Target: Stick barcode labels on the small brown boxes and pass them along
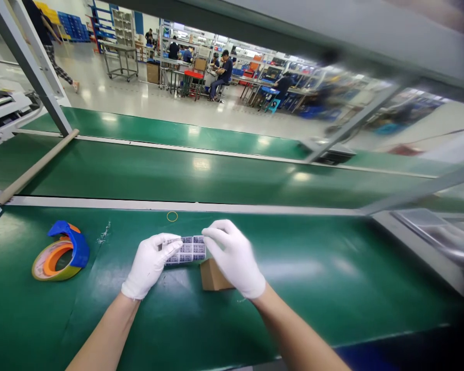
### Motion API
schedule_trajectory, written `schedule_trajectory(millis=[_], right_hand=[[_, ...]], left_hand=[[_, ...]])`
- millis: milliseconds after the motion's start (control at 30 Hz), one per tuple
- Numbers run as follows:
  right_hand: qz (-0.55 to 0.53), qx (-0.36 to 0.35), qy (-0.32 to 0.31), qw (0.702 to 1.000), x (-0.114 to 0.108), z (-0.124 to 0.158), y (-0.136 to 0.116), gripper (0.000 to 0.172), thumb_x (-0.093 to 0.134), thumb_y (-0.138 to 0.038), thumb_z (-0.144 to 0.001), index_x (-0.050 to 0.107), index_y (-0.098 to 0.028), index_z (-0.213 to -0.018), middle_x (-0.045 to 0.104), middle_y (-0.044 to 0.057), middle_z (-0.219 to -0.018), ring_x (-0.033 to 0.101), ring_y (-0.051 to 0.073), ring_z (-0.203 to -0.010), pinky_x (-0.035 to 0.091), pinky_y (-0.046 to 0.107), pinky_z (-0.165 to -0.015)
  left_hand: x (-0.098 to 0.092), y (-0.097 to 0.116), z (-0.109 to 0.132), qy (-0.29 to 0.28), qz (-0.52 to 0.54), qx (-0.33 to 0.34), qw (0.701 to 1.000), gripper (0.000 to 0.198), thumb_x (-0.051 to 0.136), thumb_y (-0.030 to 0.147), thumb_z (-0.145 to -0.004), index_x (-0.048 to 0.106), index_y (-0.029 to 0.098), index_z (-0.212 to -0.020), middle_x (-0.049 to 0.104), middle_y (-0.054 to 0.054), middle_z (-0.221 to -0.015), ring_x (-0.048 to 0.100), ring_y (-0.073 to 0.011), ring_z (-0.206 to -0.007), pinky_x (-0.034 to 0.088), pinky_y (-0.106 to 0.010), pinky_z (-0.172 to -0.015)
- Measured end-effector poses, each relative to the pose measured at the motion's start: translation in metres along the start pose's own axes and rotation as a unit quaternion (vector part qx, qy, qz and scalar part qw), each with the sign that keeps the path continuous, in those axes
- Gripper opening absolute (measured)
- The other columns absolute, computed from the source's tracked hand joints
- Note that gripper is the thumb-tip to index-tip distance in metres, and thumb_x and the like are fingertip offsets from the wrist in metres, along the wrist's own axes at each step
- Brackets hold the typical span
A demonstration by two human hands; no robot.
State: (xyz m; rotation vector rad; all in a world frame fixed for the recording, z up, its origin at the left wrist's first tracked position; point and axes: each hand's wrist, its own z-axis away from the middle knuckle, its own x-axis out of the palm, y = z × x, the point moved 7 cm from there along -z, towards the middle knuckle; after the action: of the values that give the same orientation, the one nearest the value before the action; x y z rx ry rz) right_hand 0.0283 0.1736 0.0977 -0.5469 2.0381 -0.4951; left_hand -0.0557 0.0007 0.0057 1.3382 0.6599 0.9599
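White gloves cover both of my hands. A sheet of printed labels (pixel 189 249), marked off in small rectangles with dark text, is stretched between them above the green work surface. My left hand (pixel 149 263) pinches the sheet's left end between thumb and fingers. At the sheet's upper right corner, the fingertips of my right hand (pixel 234 255) are pinched together on it. A small brown cardboard box (pixel 212 275) sits just below the sheet, partly hidden behind my right hand.
A tape roll in a blue and orange dispenser (pixel 77 247) lies at left. Beyond the sheet is a yellow rubber band (pixel 172 217). A white rail (pixel 139 203) borders a green conveyor belt (pixel 158 167). A grey machine edge (pixel 421 252) stands at right. People work at benches far behind.
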Motion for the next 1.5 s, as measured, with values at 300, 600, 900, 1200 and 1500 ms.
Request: schedule_trajectory(millis=[300, 600, 900, 1200, 1500], right_hand=[[0.001, -0.063, 0.076, 0.995, -0.001, 0.011, -0.024, 0.026, 0.054, -0.006, -0.099, 0.07, -0.025, -0.109, 0.063, 0.009, -0.108, 0.06, 0.026, -0.103, 0.053, 0.045, -0.089], [-0.02, -0.06, 0.07, 0.996, 0.024, 0.004, -0.022, 0.062, 0.05, -0.003, -0.098, 0.048, -0.035, -0.152, 0.069, 0.002, -0.097, 0.065, 0.023, -0.091, 0.056, 0.041, -0.083], [-0.068, -0.085, 0.112, 0.988, 0.02, 0.008, -0.037, 0.066, 0.053, -0.002, -0.099, 0.042, -0.033, -0.156, 0.071, 0.005, -0.123, 0.066, 0.023, -0.112, 0.057, 0.043, -0.099], [-0.085, -0.056, 0.059, 0.993, 0.039, 0.001, -0.031, 0.063, 0.044, -0.004, -0.101, 0.04, -0.033, -0.157, 0.064, 0.007, -0.139, 0.068, 0.022, -0.115, 0.06, 0.041, -0.101], [-0.156, 0.034, 0.031, 0.987, -0.001, 0.017, -0.029, 0.043, 0.053, -0.011, -0.1, 0.057, -0.029, -0.139, 0.067, 0.007, -0.126, 0.066, 0.022, -0.115, 0.057, 0.04, -0.102]], left_hand=[[0.006, 0.004, 0.002, -0.005, 0.016, 0.001, 1.0, 0.034, 0.078, 0.047, -0.085, 0.079, 0.018, -0.101, 0.08, -0.008, -0.101, 0.074, -0.0252, -0.095, 0.06, -0.032, -0.083], [0.012, 0.002, 0.003, -0.034, 0.039, -0.001, 0.999, 0.034, 0.076, 0.047, -0.087, 0.078, 0.018, -0.104, 0.08, -0.008, -0.105, 0.073, -0.0266, -0.099, 0.06, -0.036, -0.088], [0.011, 0.013, 0.002, -0.006, -0.085, 0.069, 0.994, 0.032, 0.061, 0.045, -0.097, 0.077, 0.02, -0.111, 0.077, -0.008, -0.118, 0.069, -0.0261, -0.111, 0.053, -0.035, -0.098], [0.024, 0.014, 0.007, -0.117, -0.005, 0.039, 0.992, 0.041, 0.069, 0.045, -0.091, 0.073, 0.018, -0.122, 0.078, -0.01, -0.113, 0.073, -0.0274, -0.1, 0.057, -0.036, -0.088], [0.028, 0.002, -0.003, -0.143, 0.109, -0.005, 0.984, 0.043, 0.075, 0.037, -0.087, 0.073, 0.013, -0.123, 0.073, -0.016, -0.13, 0.067, -0.0328, -0.122, 0.05, -0.046, -0.107]])
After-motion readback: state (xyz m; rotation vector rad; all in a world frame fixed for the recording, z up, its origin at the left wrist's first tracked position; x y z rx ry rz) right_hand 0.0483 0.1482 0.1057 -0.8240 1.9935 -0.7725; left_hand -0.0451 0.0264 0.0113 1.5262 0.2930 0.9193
